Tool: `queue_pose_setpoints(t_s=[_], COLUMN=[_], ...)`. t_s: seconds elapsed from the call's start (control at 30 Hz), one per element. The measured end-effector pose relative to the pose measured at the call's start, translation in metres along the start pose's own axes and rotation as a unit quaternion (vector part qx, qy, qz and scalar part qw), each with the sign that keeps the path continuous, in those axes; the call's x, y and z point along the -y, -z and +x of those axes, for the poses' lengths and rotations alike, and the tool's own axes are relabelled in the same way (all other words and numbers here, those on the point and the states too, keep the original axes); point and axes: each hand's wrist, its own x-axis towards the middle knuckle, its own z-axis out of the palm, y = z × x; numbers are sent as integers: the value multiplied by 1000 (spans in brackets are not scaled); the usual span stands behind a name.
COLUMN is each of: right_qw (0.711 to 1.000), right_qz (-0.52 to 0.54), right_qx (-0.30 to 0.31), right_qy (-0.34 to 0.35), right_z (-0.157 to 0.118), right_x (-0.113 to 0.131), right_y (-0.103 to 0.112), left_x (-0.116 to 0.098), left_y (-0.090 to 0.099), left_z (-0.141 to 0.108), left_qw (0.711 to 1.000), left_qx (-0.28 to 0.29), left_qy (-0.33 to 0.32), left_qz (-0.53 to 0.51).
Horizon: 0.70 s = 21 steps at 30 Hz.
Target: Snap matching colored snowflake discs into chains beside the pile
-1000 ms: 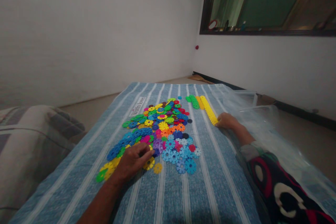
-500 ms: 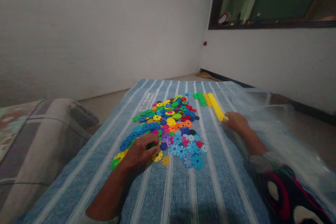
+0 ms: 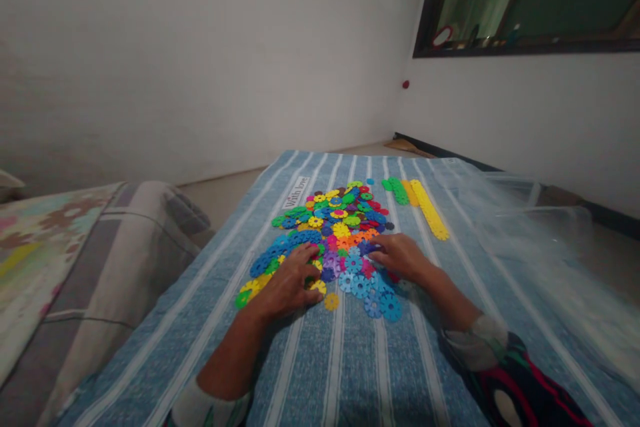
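A spread-out pile of flower-shaped plastic discs [image 3: 333,203] in many colours lies on the striped cloth. My left hand [image 3: 285,283] rests over the pile's near left side, its thumb and fingers apart above yellow discs [image 3: 318,287] and green ones. From the right, my right hand [image 3: 403,257] reaches into the pile. Its thumb and forefinger are apart at a dark blue disc [image 3: 367,247], which still lies among the others. Light blue discs [image 3: 361,285] sit just below these fingertips. A long overlapping row of yellow discs [image 3: 430,210] lies farther right, touched by neither hand.
Beside the yellow row are shorter orange [image 3: 411,193] and green rows [image 3: 399,191]. A "With love" label [image 3: 297,192] lies left of the pile. Clear plastic containers [image 3: 540,230] stand at the right edge. A cloth-covered seat [image 3: 150,227] is on the left.
My right hand has let go of the near end of the yellow row and moved left to the pile. My left hand's fingers have spread apart. The view has shifted slightly left.
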Motion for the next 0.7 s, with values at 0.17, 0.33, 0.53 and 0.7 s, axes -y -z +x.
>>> queue_pose_setpoints(t_s=[0.17, 0.33, 0.53, 0.7], right_qw=[993, 981, 962, 926], right_qz=[73, 137, 231, 360], right_qx=[-23, -15, -21, -44], right_qy=[88, 137, 141, 102], right_z=[1, -2, -4, 0], right_x=[33, 49, 57, 58], right_y=[-10, -29, -42, -52], left_x=[3, 6, -1, -9], left_y=[-5, -10, -6, -12], left_z=[-1, -2, 3, 7], left_qw=[999, 995, 967, 942], left_qx=[-22, -54, -151, -203], left_qy=[-16, -14, 28, 44], left_qz=[-18, -83, -201, -262])
